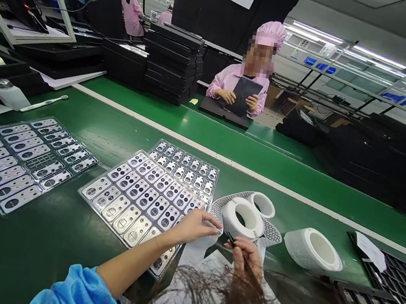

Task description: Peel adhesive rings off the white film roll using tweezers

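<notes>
My left hand (196, 227) pinches the edge of a dotted adhesive sheet (219, 208) that comes from the white rolls. In my right hand (247, 259) are dark tweezers (231, 239), their tips close to that sheet. A roll of white tape (244, 219) stands just beyond both hands. To the left of my left hand lies a clear tray (135, 192) with rows of silver metal plates, partly over a second tray (185, 165). Hair hides part of my right forearm and the white paper (207, 271) below.
Another tray of plates (19, 164) lies at the left, near a bottle (10, 95) and a toothbrush (44, 103). A wide roll (313, 249) and black trays (391, 274) are at the right. Across the green bench, a person in pink (220, 80) holds a dark panel.
</notes>
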The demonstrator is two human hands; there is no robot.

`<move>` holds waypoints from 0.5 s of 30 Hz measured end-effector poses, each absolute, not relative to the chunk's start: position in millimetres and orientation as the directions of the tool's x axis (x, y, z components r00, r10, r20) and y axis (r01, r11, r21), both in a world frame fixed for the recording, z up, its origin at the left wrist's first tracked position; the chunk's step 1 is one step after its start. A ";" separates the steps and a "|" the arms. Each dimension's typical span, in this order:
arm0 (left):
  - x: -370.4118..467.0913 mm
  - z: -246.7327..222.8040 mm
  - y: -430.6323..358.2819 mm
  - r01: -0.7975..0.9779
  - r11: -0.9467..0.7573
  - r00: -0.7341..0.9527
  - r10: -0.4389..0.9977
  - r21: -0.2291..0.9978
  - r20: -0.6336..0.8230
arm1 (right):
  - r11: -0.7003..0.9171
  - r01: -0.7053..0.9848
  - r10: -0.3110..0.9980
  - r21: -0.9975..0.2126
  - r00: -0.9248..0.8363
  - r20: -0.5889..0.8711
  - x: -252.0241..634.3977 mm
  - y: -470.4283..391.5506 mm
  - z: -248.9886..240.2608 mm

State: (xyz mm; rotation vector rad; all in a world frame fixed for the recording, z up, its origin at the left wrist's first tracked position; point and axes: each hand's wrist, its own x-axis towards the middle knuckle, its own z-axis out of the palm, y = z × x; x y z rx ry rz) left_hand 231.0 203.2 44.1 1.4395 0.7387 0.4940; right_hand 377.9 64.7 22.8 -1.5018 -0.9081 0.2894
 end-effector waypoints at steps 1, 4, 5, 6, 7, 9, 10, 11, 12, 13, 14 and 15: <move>231.2 44.4 202.6 0.126 0.094 0.689 0.708 0.987 -0.156 | 0.114 0.378 0.675 -0.919 0.649 0.351 377.3 65.3 22.6; 231.5 44.7 201.6 0.121 0.094 0.688 0.710 0.988 -0.152 | 0.136 0.413 0.672 -0.901 0.629 0.390 375.6 66.5 21.6; 231.4 44.6 201.5 0.118 0.093 0.690 0.709 0.989 -0.149 | 0.140 0.420 0.674 -0.897 0.623 0.397 375.2 66.5 21.4; 231.2 44.5 201.5 0.113 0.092 0.691 0.708 0.989 -0.145 | 0.141 0.427 0.675 -0.893 0.618 0.402 374.9 66.4 21.3; 231.0 44.3 201.5 0.109 0.091 0.693 0.707 0.990 -0.141 | 0.141 0.435 0.676 -0.889 0.614 0.407 374.5 66.2 21.4; 230.7 43.9 201.6 0.098 0.090 0.697 0.705 0.991 -0.132 | 0.144 0.447 0.679 -0.883 0.604 0.417 373.6 65.8 22.4; 230.6 43.8 201.6 0.092 0.088 0.700 0.703 0.992 -0.127 | 0.150 0.452 0.680 -0.879 0.598 0.424 372.9 65.6 23.4; 230.6 43.8 201.5 0.086 0.086 0.703 0.701 0.993 -0.121 | 0.156 0.456 0.681 -0.876 0.592 0.430 372.1 65.6 24.7; 230.7 43.9 201.3 0.079 0.084 0.707 0.698 0.993 -0.116 | 0.162 0.462 0.683 -0.872 0.586 0.437 371.2 65.7 26.3; 230.8 43.9 201.1 0.074 0.082 0.710 0.696 0.994 -0.110 | 0.165 0.467 0.685 -0.869 0.579 0.442 370.3 65.8 28.0; 231.0 43.9 200.9 0.069 0.082 0.712 0.694 0.994 -0.107 | 0.166 0.473 0.688 -0.865 0.573 0.445 369.5 66.0 29.7; 231.1 43.9 200.6 0.066 0.083 0.714 0.692 0.994 -0.105 | 0.164 0.478 0.691 -0.863 0.569 0.447 368.8 66.2 31.2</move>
